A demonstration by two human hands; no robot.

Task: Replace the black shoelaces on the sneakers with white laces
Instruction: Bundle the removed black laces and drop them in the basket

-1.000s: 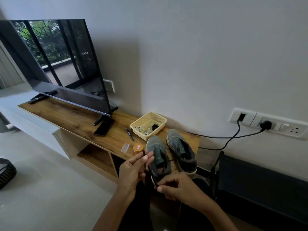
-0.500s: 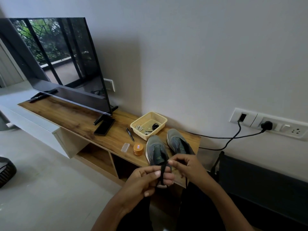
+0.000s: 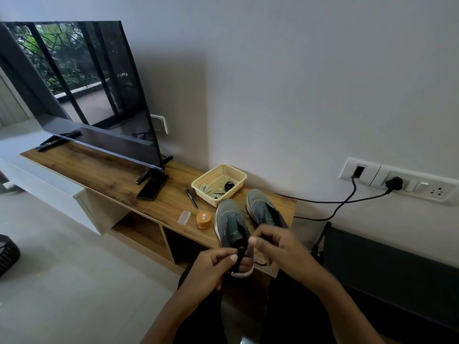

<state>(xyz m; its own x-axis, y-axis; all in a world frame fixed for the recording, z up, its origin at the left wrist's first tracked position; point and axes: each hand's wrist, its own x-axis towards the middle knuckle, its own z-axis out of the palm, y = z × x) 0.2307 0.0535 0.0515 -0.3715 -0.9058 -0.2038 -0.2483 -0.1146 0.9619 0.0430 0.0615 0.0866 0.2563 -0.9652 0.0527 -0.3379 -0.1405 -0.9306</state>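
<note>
Both sneakers (image 3: 232,219) stood just in front of the basket (image 3: 233,192); the left hand (image 3: 211,269) and right hand (image 3: 280,247) each pinched the black lace (image 3: 238,258); keeping it taut while gathering it seemed wisest.

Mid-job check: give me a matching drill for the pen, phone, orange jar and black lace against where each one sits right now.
Things:
1 pen
2 phone
3 orange jar
4 black lace

Places:
A pinched in the left hand
B beside the foot of the TV
C just left of the nearer sneaker
D between the phone and the basket

Pairs: 1-D, 2-B, 3-C, 4-A
</note>
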